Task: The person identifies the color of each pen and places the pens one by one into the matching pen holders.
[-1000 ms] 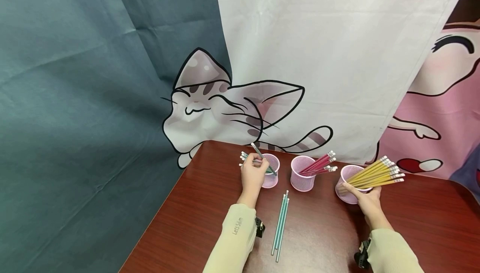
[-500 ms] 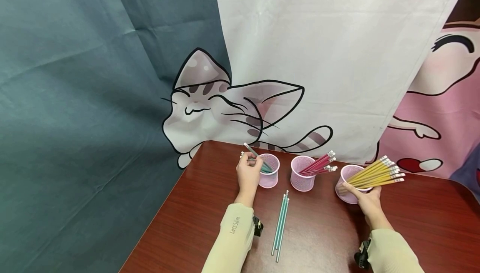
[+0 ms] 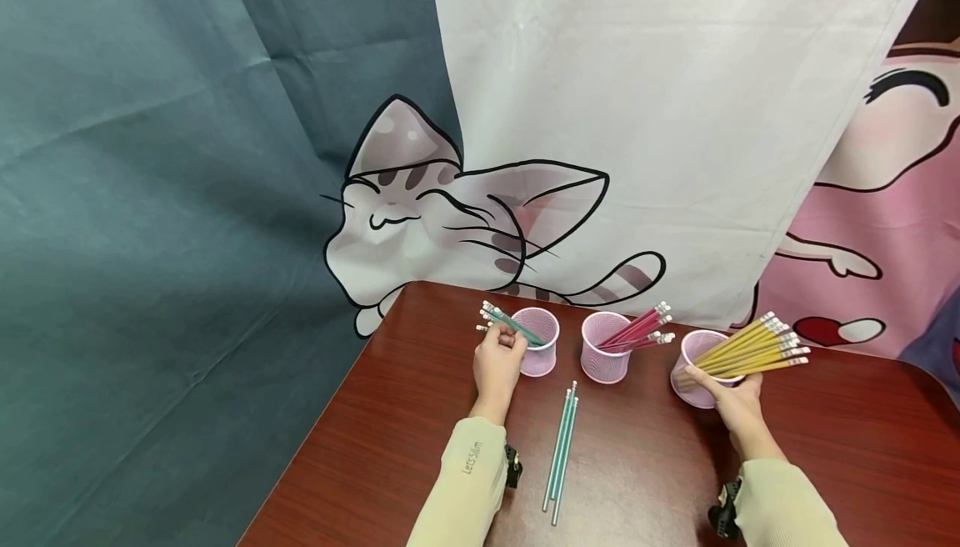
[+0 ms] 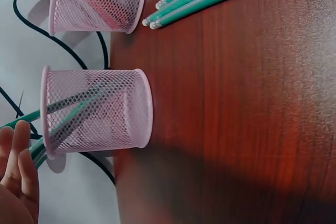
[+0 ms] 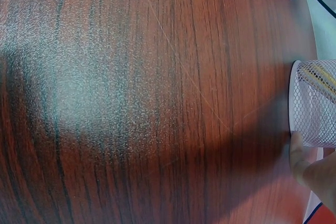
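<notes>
At the left pink mesh pencil cup (image 3: pixel 538 359), my left hand (image 3: pixel 498 366) has its fingertips right at the green pencils (image 3: pixel 517 322) leaning out over the rim. Thumb and finger pinch one green pencil (image 4: pixel 32 115) just outside the rim in the left wrist view; its lower part is inside the cup. My right hand (image 3: pixel 738 414) grips the right pink mesh pencil cup (image 3: pixel 690 388), thumb on the near side, fingers partly hidden behind it. Several yellow pencils (image 3: pixel 750 347) lean rightward from that cup, eraser ends outward.
A middle pink mesh cup (image 3: pixel 604 363) holds several dark pink pencils (image 3: pixel 637 328). Three green pencils (image 3: pixel 561 451) lie on the brown table (image 3: pixel 630 464) between my forearms. A printed cloth (image 3: pixel 637 113) hangs behind the table's far edge.
The left hand has moved slightly left and down; the raised green pencil has sunk toward the others at the left cup's rim. My right hand and its cup have not moved.
</notes>
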Tool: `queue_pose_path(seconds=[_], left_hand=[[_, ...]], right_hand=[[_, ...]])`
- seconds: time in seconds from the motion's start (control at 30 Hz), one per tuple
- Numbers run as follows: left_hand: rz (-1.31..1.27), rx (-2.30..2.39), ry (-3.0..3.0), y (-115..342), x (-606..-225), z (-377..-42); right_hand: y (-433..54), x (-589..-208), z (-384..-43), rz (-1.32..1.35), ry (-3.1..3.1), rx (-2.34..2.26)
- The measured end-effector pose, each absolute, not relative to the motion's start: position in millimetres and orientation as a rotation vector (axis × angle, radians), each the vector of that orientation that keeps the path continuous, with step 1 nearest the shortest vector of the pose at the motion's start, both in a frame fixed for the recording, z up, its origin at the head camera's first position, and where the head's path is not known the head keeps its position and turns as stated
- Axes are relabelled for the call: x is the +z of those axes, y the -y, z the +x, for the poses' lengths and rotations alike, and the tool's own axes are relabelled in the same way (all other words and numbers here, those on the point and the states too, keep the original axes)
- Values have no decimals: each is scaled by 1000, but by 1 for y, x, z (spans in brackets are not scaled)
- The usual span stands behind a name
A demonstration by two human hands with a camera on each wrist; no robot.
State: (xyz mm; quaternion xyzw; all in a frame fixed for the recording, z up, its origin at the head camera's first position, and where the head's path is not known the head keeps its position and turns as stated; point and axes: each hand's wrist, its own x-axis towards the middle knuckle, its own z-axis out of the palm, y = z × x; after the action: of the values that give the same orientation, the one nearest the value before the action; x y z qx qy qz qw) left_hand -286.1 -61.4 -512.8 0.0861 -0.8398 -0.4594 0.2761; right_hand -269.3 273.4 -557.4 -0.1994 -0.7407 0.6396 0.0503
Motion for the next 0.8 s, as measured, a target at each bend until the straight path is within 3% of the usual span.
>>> queue_pose_path(seconds=[0.8], left_hand=[[348,-1188,2362,64,-532,-281]], right_hand=[[-274,-557,-270,-611,2256,1959]])
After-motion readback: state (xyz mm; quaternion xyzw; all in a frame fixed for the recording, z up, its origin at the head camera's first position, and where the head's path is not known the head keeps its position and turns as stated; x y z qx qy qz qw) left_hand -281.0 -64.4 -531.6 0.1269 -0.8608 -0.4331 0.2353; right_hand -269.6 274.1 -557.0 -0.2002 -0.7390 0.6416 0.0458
